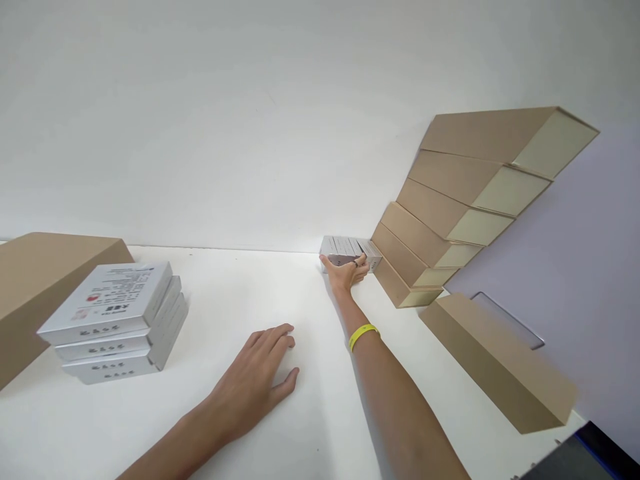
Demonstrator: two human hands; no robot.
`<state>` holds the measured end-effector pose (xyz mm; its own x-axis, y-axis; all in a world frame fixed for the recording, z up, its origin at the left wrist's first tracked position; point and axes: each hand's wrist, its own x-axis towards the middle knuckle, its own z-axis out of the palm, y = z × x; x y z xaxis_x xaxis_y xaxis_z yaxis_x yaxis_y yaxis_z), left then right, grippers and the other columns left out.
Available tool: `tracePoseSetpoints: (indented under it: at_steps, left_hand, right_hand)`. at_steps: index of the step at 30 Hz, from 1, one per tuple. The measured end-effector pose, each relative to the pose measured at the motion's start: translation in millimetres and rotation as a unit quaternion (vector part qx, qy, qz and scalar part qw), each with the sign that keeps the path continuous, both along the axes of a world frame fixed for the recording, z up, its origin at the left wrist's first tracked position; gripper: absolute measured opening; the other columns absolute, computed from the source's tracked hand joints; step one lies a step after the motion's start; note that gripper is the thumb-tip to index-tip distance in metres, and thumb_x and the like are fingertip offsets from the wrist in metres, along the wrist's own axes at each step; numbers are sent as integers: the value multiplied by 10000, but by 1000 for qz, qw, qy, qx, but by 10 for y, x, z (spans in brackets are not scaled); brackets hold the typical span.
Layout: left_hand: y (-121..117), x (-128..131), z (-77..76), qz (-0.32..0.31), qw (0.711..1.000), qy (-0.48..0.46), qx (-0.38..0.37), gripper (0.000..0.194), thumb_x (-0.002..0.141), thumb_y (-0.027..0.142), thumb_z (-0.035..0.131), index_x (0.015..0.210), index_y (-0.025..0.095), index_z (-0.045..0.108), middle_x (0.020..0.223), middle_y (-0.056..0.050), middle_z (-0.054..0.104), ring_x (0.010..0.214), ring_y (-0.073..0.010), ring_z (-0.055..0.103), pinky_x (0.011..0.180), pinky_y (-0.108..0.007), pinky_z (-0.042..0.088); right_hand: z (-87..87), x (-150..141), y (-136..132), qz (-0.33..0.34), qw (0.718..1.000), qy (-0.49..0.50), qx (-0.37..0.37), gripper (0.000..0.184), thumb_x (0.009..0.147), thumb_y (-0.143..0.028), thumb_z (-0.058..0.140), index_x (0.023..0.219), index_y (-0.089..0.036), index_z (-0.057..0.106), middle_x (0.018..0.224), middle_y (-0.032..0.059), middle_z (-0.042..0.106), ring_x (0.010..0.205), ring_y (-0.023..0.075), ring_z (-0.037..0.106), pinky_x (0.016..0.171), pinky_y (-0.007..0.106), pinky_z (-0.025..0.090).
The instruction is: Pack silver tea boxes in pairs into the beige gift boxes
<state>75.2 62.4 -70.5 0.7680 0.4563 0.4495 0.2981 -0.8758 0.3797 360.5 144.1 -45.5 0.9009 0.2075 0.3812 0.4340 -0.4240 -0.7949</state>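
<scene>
At the back of the white table, a row of thin white boxes (pixel 345 244) stands upright against the wall. My right hand (pixel 344 273) reaches to this row, thumb at its left end and fingers bent around its front toward the right; a yellow band circles that wrist. My left hand (pixel 255 377) is held over the middle of the table with its fingers apart and nothing in it. To its left lies a stack of white printed boxes (pixel 113 293), flat on one another and slightly out of line.
Several brown cardboard boxes (pixel 465 130) are piled against the wall at the right, their pale ends facing out. A long brown box (pixel 500 360) lies in front of them. Another large brown box (pixel 45 267) is at the left edge. A dark object (pixel 580 457) shows at bottom right.
</scene>
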Motion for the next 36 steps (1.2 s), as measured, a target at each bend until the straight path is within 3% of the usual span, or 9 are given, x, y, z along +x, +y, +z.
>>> tracePoseSetpoints:
  at_steps: [14,20,23,28,32,36]
  left_hand:
    - [50,-38,37,8,998,22,-55,238,965,373,524,1180,270,530,1467,-76,537,1270,-308,568,1005,-508,546]
    - [27,-49,122,21,996,32,-85,253,966,370,514,1194,260,509,1500,-96,499,1276,-300,573,1028,-508,542]
    - [-6,-41,169,20,995,33,-87,296,957,345,522,1234,253,474,1536,-113,450,1314,-308,545,1068,-525,514]
    - [-21,-33,212,54,988,-36,-140,481,940,391,576,1334,243,343,1600,-165,301,1369,-312,498,1103,-529,496]
    - [-14,-48,214,54,980,-49,-187,659,917,481,627,1408,250,254,1616,-197,216,1362,-340,494,1090,-567,498]
    - [1,-67,193,20,984,-28,-175,738,866,543,684,1393,239,266,1634,-208,159,1471,-379,337,1139,-607,430]
  right_hand:
    - [40,82,-76,85,996,-13,-28,563,922,-465,655,1404,-222,496,1505,112,438,1339,320,469,1099,585,411]
    - [134,-145,-322,211,977,36,-12,581,920,-439,665,1426,-233,469,1508,115,425,1336,316,470,1081,569,441]
    - [335,-219,-520,306,947,94,-16,546,925,-423,664,1404,-234,484,1461,112,472,1257,281,536,1014,508,506]
    - [824,-281,-1038,470,860,182,-76,535,900,-445,678,1341,-208,489,1221,75,634,1055,214,645,893,413,552]
    - [1196,-326,-1468,523,809,196,-183,585,765,-540,750,1240,-288,517,1099,33,679,1023,222,658,807,359,536]
    - [1403,-356,-1697,547,764,167,-299,724,673,-547,829,1282,-335,500,986,20,646,850,218,659,634,335,529]
